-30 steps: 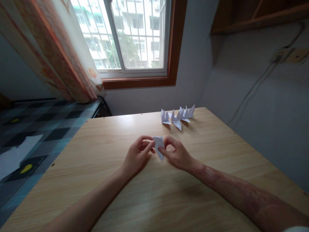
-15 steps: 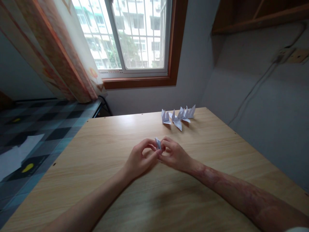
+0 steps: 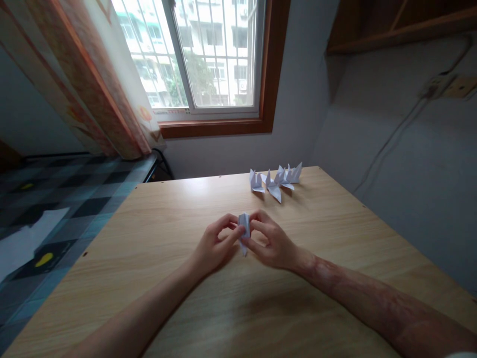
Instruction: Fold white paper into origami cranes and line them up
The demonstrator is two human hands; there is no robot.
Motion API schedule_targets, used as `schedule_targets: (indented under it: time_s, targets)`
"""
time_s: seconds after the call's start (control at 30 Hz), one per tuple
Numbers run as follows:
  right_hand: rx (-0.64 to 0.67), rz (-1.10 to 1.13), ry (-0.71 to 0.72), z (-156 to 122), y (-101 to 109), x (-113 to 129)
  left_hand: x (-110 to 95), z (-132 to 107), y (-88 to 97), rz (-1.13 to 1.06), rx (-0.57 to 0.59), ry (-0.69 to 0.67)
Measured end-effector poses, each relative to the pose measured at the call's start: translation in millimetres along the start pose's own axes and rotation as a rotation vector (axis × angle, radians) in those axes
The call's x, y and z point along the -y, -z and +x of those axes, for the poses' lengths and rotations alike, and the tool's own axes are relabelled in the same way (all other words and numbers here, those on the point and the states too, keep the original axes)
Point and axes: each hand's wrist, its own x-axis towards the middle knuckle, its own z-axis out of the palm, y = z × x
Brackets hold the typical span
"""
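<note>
A small folded piece of white paper [image 3: 244, 221] is held above the table between my two hands, its narrow pointed end hanging downward. My left hand [image 3: 219, 240] pinches its left side with thumb and fingers, the thumb lying across the front face. From the right, my right hand [image 3: 271, 239] grips the other edge between thumb and bent fingers. Parts of the paper are covered by the fingertips. Beyond the hands, several white origami cranes [image 3: 273, 188] stand in a group near the table's far edge.
The light wooden table [image 3: 179, 214] spans the front. To the left, white paper sheets [image 3: 35, 238] lie on a checked cloth [image 3: 108, 175]. A barred window [image 3: 219, 59] with a curtain [image 3: 100, 84] is behind. A cable [image 3: 391, 139] runs down the right wall.
The folded paper has turned, so its broad face and lower point now show instead of a thin edge. Both hands have shifted slightly around it; the cranes stay in place.
</note>
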Motion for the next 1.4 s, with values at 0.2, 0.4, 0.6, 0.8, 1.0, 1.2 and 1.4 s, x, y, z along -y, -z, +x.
schedule_targets:
  time_s: [0.2,0.4,0.6,0.8,1.0,1.2,1.4]
  targets:
    - [-0.046,0.134,-0.064,2,2,-6,3,1,-1.6,0.082,-0.032,-0.005]
    - [-0.1,0.196,-0.105,3,2,-8,3,-1,-2.5,0.142,-0.077,-0.032]
    - [-0.2,0.264,-0.189,0,-5,-13,3,-2,-4.9,0.044,-0.125,-0.056]
    - [-0.153,0.322,-0.188,0,-7,-15,4,-3,-2.3,0.073,-0.082,-0.06]
    - [-0.173,0.157,-0.15,4,-1,-11,6,-2,-1.2,0.081,-0.097,-0.069]
    - [-0.145,0.228,-0.25,2,-6,-19,19,-2,-5.0,-0.12,-0.073,0.051]
    - [-0.125,0.401,-0.372,-1,-10,-20,18,-1,-6.5,-0.185,-0.055,0.102]
